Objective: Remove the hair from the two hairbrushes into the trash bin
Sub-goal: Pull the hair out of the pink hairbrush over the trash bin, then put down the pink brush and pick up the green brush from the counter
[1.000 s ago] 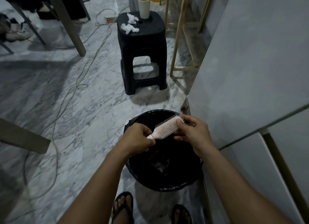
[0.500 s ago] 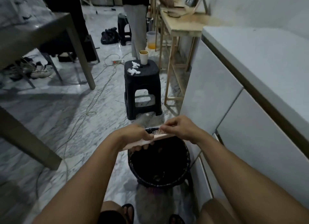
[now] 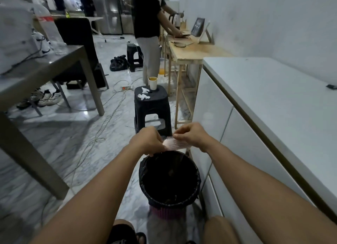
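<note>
While tipped up from a second ago, now more of the room in view, trash bin [image 3: 169, 178] lower in frame. Hairbrush [image 3: 176, 145] over the bin's far rim, raised and turned back-side up versus before. Left hand [image 3: 148, 143] closed on the handle end; right hand [image 3: 191, 137] fingers [image 3: 177, 135] pinching at the bristles. Hair too fine to see. Second brush not in view. Likely mid-pull, first brush unfinished.
</note>
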